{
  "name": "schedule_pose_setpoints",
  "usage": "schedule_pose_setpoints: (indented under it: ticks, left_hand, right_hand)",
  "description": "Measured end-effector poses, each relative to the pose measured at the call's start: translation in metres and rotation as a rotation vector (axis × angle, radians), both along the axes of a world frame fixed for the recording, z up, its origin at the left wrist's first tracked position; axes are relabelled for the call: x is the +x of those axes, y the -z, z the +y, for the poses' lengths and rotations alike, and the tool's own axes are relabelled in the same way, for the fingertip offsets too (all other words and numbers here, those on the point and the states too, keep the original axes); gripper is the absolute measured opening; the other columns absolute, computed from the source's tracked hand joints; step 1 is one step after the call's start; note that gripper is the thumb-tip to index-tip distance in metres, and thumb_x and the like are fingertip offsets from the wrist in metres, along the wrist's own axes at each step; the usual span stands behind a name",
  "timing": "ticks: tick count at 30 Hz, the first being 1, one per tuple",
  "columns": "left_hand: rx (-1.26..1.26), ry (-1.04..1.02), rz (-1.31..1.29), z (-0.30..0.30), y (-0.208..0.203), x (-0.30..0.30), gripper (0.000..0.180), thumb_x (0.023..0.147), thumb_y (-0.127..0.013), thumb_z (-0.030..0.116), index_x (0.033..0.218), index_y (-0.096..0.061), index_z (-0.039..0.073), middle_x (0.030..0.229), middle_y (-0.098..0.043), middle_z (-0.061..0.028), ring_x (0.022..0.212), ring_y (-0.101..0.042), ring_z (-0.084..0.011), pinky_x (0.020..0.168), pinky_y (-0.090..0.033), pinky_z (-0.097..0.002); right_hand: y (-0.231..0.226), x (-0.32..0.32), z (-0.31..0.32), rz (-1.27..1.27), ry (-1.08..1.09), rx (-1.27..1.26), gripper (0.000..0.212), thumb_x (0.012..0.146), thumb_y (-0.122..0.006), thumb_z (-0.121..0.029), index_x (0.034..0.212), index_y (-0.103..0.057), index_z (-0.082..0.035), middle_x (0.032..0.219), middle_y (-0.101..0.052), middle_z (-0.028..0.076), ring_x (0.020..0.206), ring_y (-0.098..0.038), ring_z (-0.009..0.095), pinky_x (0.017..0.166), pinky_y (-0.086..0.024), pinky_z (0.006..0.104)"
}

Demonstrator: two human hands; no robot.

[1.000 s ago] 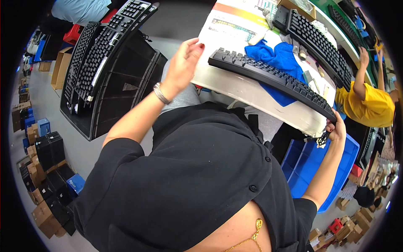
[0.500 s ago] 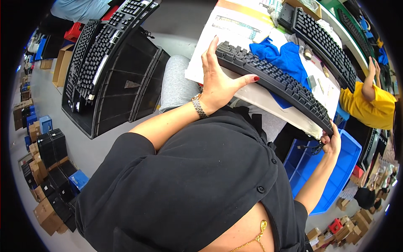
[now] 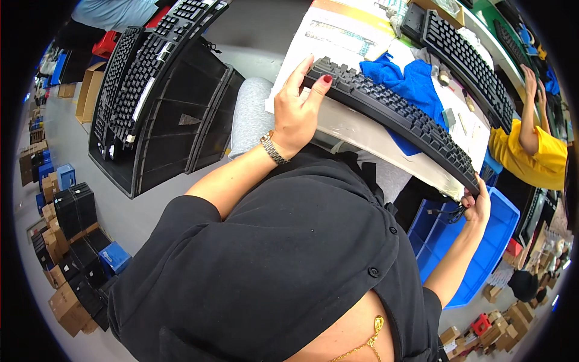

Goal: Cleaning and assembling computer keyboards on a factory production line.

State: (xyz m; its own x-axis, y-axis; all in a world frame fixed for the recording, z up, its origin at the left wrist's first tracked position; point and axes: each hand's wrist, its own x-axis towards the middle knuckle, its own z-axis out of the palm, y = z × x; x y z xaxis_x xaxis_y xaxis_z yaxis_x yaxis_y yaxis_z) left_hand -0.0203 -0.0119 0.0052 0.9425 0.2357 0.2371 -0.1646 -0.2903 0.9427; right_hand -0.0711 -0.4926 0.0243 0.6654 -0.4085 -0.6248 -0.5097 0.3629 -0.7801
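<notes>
A black keyboard [image 3: 392, 114] slants over the front edge of the white table [image 3: 325, 24], its keys facing up. My left hand [image 3: 298, 111] grips its left end, with the thumb on the near edge and the fingers partly hidden behind the corner. At the far right end my right hand [image 3: 476, 205] holds the other corner. A dark bundled cable [image 3: 449, 213] hangs beside the right fingers; whether they also grip it I cannot tell. Just behind the keyboard lies a crumpled blue cloth [image 3: 410, 84].
Another keyboard [image 3: 467, 57] rests on the table's far right. A blue bin [image 3: 503, 220] stands below my right hand. To the left, a black crate [image 3: 175, 127] holds several upright keyboards [image 3: 148, 75]. A person in a yellow top [image 3: 534, 154] works at the right.
My left hand has slid left and down along the keyboard's left end, and its thumb has moved onto the corner. The keyboard's left end has shifted slightly left. My right hand stays put.
</notes>
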Motion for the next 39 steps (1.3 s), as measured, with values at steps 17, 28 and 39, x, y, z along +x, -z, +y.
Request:
schedule_pose_setpoints:
  ticks: [17, 28, 39]
  left_hand:
    - [-0.174, 0.141, 0.046, 0.052, 0.038, 0.034, 0.056, 0.091, -0.066, 0.013, 0.142, -0.047, 0.002, 0.129, -0.062, -0.0189, 0.12, -0.06, -0.0266, 0.101, -0.046, -0.0332]
    - [0.229, 0.62, 0.095, 0.052, -0.006, 0.055, 0.065, 0.084, -0.075, 0.023, 0.143, -0.05, 0.012, 0.142, -0.054, -0.0159, 0.131, -0.051, -0.0246, 0.109, -0.039, -0.0331]
    - [-0.585, 0.665, 0.193, 0.064, 0.027, 0.051, 0.036, 0.097, -0.061, 0.023, 0.129, -0.064, 0.007, 0.141, -0.055, -0.0131, 0.131, -0.05, -0.0212, 0.111, -0.037, -0.029]
  right_hand:
    - [0.001, 0.004, -0.007, 0.026, -0.007, 0.004, 0.026, 0.095, -0.063, -0.027, 0.108, -0.066, -0.005, 0.067, -0.06, 0.008, 0.036, -0.029, 0.003, 0.033, -0.02, 0.0177]
    - [-0.009, 0.018, -0.008, 0.049, -0.061, 0.073, 0.026, 0.096, -0.061, -0.028, 0.109, -0.066, -0.007, 0.065, -0.06, 0.007, 0.037, -0.028, 0.004, 0.034, -0.02, 0.0182]
    - [0.008, 0.015, -0.035, 0.026, -0.083, 0.136, 0.027, 0.096, -0.06, -0.027, 0.115, -0.063, -0.008, 0.065, -0.06, 0.007, 0.036, -0.029, 0.003, 0.033, -0.019, 0.0178]
